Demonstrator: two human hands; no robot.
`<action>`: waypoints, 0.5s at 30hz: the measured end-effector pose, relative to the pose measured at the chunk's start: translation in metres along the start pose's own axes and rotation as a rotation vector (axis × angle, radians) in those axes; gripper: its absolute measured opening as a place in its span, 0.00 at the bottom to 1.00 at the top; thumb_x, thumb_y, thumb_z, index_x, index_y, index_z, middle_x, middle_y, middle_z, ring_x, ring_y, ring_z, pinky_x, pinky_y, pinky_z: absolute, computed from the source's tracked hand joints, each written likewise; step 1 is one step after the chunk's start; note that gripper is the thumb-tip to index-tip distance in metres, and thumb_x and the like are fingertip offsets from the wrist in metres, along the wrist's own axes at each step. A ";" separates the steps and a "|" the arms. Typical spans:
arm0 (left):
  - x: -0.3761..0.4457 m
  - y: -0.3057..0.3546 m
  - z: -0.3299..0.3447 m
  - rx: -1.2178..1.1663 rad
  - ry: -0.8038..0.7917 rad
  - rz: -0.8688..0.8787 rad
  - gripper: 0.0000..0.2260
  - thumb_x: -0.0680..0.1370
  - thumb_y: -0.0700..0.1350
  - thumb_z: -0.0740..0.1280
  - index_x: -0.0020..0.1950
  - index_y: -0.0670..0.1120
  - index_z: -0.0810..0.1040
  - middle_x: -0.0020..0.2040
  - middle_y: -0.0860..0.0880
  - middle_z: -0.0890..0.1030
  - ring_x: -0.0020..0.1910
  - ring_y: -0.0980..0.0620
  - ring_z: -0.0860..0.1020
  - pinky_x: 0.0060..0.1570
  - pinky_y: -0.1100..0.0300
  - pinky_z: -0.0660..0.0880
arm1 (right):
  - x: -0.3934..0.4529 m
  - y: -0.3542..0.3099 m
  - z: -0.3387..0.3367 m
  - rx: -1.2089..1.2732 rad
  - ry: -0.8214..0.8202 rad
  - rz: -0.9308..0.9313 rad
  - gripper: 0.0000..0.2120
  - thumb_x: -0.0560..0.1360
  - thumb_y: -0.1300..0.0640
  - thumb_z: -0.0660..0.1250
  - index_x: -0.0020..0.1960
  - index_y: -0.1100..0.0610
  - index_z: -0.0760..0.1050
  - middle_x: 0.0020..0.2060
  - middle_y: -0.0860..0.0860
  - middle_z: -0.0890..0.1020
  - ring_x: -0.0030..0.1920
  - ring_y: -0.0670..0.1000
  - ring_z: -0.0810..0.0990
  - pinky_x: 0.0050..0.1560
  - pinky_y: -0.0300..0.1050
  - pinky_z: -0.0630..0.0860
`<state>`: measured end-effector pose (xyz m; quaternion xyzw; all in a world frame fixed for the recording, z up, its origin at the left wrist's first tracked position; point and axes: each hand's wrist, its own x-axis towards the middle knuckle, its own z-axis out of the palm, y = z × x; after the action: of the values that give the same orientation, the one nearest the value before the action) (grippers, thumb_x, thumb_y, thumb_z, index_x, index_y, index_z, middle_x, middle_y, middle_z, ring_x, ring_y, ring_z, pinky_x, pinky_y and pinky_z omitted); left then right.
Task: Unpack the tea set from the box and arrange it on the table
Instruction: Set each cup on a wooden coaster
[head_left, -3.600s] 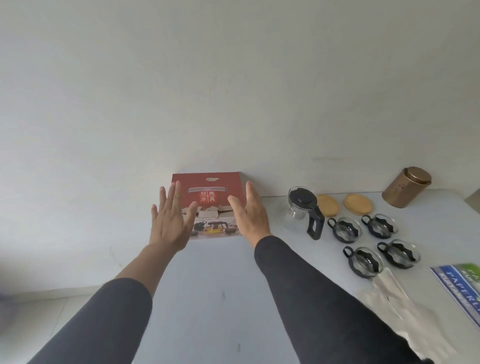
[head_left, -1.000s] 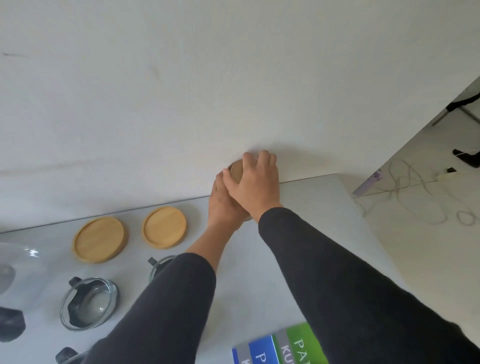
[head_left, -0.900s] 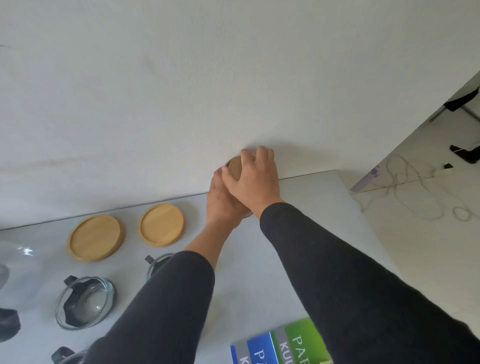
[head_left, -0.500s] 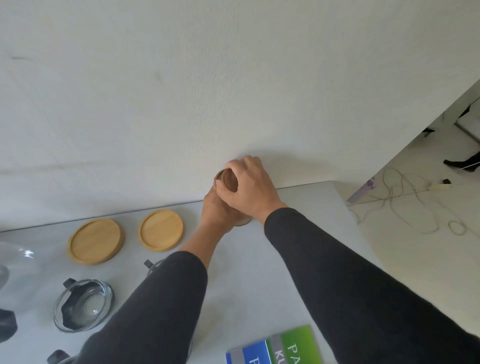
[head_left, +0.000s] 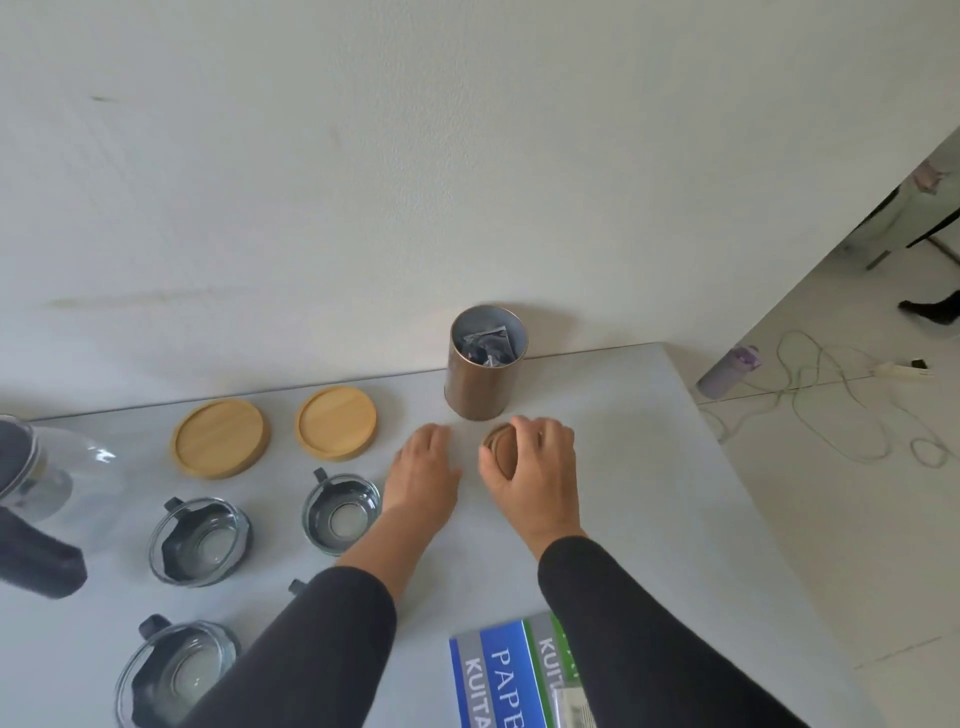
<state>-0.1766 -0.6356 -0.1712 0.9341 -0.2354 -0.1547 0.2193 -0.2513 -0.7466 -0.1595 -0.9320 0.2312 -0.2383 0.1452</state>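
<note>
tea tin opened, its lid being set down on the table (head_left: 649, 467)

the copper tin (head_left: 485, 371) stands upright and open at the back by the wall, a dark foil packet inside; the cups (head_left: 340, 512) and wooden coasters (head_left: 335, 423) are already laid out. the right hand (head_left: 535, 475) curls round the lid (head_left: 501, 447), low over the table; the left hand (head_left: 423, 475) lies relaxed, fingers loose. next, i judge, release the lid beside the tin. half a second ago both hands were clasped on the closed tin.
</note>
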 end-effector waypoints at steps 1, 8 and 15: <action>-0.003 0.001 0.002 0.029 -0.023 0.007 0.21 0.79 0.44 0.62 0.71 0.44 0.63 0.72 0.47 0.63 0.70 0.47 0.65 0.68 0.57 0.61 | -0.007 0.002 0.004 -0.040 -0.059 0.006 0.23 0.69 0.43 0.61 0.50 0.61 0.78 0.39 0.58 0.76 0.40 0.59 0.75 0.35 0.52 0.77; -0.001 0.009 -0.006 0.009 -0.129 -0.062 0.20 0.79 0.41 0.60 0.72 0.42 0.63 0.71 0.46 0.63 0.69 0.46 0.67 0.66 0.56 0.66 | -0.021 0.005 0.018 -0.194 -0.276 -0.022 0.27 0.58 0.40 0.76 0.45 0.59 0.78 0.36 0.57 0.76 0.35 0.57 0.76 0.29 0.45 0.73; -0.039 0.012 -0.021 -0.156 0.030 -0.004 0.19 0.80 0.41 0.59 0.71 0.45 0.66 0.72 0.49 0.64 0.68 0.50 0.68 0.64 0.58 0.67 | -0.024 0.000 0.009 -0.270 -0.289 -0.047 0.28 0.62 0.42 0.76 0.54 0.59 0.78 0.48 0.61 0.79 0.48 0.61 0.78 0.39 0.52 0.76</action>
<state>-0.2055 -0.6183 -0.1405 0.9169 -0.2172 -0.1591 0.2947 -0.2656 -0.7332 -0.1763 -0.9727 0.2161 -0.0722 0.0448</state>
